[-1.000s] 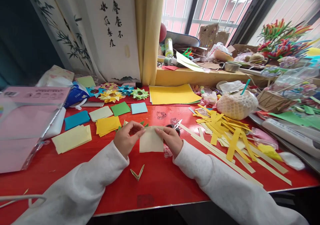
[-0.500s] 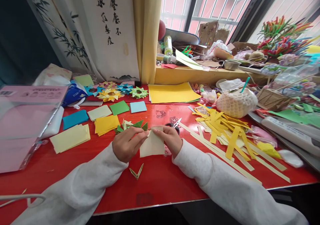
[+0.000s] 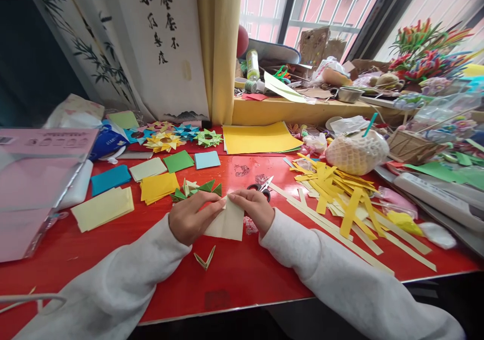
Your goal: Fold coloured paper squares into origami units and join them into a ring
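Note:
A cream sheet of paper hangs between my two hands above the red table, a faint crease running down it. My left hand pinches its upper left part, and my right hand pinches the top edge close by. The fingertips of both hands almost meet. Just below lies a small folded V-shaped paper piece. Behind my left hand are green and cream folded paper pieces, partly covered by it. Scissors with dark handles lie behind my right hand, blades pointing away.
Stacks of yellow, cream and blue paper lie to the left. Finished paper stars stand at the back. Cut paper strips cover the right side. A netted round object with a straw sits behind them.
The cream paper has turned slightly, its lower edge swinging left, and a crease now shows. Both hands keep their pinch on it. The whole view has shifted a little.

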`<state>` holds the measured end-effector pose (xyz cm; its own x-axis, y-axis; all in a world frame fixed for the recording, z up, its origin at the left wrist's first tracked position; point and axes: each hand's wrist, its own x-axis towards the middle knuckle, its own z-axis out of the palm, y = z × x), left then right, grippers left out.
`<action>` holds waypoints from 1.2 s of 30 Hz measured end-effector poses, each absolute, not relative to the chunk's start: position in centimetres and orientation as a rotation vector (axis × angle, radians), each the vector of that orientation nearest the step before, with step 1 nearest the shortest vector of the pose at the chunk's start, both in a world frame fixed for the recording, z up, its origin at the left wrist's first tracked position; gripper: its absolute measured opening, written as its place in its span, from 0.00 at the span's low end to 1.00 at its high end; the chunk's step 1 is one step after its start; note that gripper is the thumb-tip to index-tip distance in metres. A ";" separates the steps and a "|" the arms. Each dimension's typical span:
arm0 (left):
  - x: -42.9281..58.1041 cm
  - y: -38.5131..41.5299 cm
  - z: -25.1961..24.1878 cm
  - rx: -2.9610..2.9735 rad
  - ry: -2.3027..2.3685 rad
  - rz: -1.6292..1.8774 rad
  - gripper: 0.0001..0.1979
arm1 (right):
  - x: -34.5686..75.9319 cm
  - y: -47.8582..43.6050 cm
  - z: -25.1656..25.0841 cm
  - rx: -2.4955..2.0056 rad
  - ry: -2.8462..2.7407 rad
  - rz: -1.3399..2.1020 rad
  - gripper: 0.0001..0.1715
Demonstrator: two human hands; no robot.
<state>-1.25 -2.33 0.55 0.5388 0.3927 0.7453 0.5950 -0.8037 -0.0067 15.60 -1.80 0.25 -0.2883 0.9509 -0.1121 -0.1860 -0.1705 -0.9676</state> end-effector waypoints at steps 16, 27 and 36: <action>-1.2 -2.1 0.3 -2.630 -0.829 -1.117 0.07 | 15.7 -1.7 0.4 -0.989 -1.148 1.652 0.15; -0.6 -1.9 1.2 -2.980 -1.292 -1.474 0.06 | 16.1 -1.4 -0.1 -1.035 -1.309 1.458 0.13; -0.6 -1.7 0.5 -3.148 -1.705 -1.578 0.07 | 16.2 -1.3 -0.7 -1.041 -1.465 1.322 0.15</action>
